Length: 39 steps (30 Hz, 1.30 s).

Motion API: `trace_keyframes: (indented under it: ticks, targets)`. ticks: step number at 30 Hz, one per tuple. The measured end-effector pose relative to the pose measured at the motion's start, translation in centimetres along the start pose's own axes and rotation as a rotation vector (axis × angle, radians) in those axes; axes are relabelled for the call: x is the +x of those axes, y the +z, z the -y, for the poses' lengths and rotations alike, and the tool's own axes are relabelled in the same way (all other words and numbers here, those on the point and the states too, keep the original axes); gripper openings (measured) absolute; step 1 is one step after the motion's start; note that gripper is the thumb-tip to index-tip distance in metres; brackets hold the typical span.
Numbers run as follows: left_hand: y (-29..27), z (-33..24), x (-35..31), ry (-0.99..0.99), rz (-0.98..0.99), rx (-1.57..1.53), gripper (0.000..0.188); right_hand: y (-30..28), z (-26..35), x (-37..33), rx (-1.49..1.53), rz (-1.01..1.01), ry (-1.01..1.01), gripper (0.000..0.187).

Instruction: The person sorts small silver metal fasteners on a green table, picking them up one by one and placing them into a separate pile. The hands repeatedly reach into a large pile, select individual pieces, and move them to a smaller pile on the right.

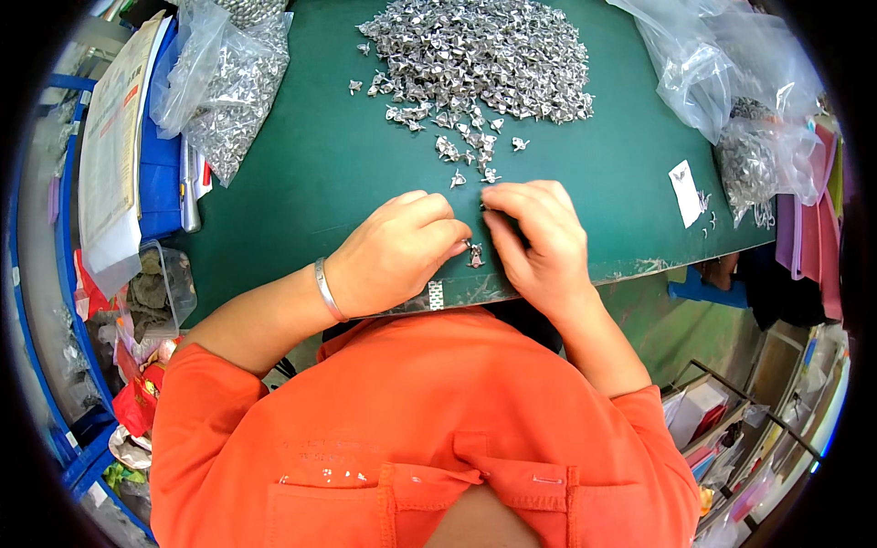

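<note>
My left hand (pixel 393 251), with a metal bangle (pixel 329 290) on its wrist, is closed in a pinch near the table's front edge. Its fingertips are at a small silver metal part (pixel 475 257), which shows just below them. Facing it, my right hand (pixel 541 236) has its thumb and fingers bent together; whatever they pinch is too small to make out. Beyond my fingers lie several loose metal parts (pixel 448 148), trailing from a large heap of the same silver pieces (pixel 484 59) at the far side of the green table (pixel 301 183).
Clear plastic bags of metal parts stand at the far left (pixel 233 105) and right (pixel 751 164). A white paper slip (pixel 685 193) lies near the right edge. Left of the table are a blue holder with papers (pixel 119 137) and a plastic tub (pixel 164 288). A crate (pixel 703 411) stands lower right.
</note>
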<state>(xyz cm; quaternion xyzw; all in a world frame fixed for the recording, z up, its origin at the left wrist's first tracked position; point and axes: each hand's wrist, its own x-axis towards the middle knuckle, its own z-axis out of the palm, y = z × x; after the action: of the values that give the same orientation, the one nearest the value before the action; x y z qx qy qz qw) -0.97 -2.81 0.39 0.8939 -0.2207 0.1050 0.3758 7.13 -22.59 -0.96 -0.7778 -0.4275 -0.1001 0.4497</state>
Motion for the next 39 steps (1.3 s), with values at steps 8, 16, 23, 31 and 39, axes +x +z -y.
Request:
trace_keyframes:
  ticks: [8,16,23,31,39]
  targets:
    - [-0.1,-0.2,-0.3,-0.038,-0.056,0.079,0.016,-1.0,-0.5,-1.1,-0.057,0.101,-0.1,0.021]
    - [-1.6,-0.3,0.5,-0.122,-0.073,0.109,0.01,-3.7,-0.3,-2.1,0.076,-0.041,0.195,0.019]
    - [-2.4,1.3,2.9,-0.203,-0.204,0.084,0.012,-1.7,0.8,-1.3,0.067,0.038,0.068,0.021]
    - [-1.4,1.9,2.4,-0.158,-0.191,0.051,0.018,-2.4,0.3,-1.5,0.173,0.157,-0.024,0.021]
    - [-0.7,1.3,1.9,-0.119,-0.049,0.078,0.024,-1.5,-0.5,-0.1,-0.071,-0.01,0.066,0.019]
